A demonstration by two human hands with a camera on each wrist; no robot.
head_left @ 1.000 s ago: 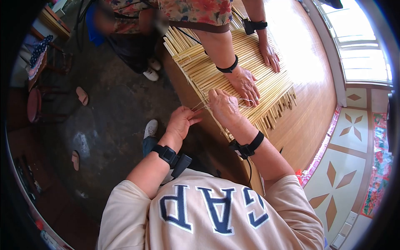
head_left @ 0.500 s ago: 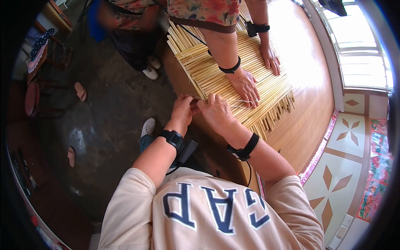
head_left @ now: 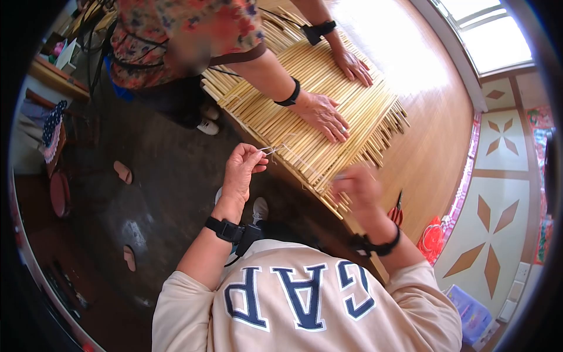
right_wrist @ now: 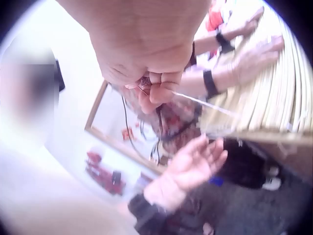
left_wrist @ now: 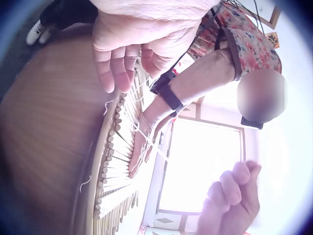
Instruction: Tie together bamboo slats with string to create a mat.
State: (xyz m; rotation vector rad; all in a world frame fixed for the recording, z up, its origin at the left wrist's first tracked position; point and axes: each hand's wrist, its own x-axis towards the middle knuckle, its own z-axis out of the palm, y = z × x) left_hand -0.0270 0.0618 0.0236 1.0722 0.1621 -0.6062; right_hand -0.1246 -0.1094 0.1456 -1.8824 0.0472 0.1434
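Observation:
A mat of pale yellow sticks [head_left: 293,123], bound with white string, lies on the wooden table. Just off its near edge is my left hand [head_left: 239,170], the string [head_left: 272,150] pinched between thumb and index finger while the other fingers curl loosely. My right hand [head_left: 362,190], blurred in the head view, is over the mat's near right corner. In the right wrist view its curled fingers [right_wrist: 159,95] grip the string, which runs taut towards the mat. Another person's two hands [head_left: 324,115] press flat on the sticks.
Red-handled scissors [head_left: 397,212] and a red bundle [head_left: 433,239] lie on the table to the right. The table edge [left_wrist: 100,161] drops to a dark floor with slippers [head_left: 123,172]. The other person stands across on the left, beyond a stool [head_left: 59,193].
My hands were close together at the mat's edge half a second ago. Now the right hand has swung away to the right with the string; the left stays near the edge. The scissors have come into view.

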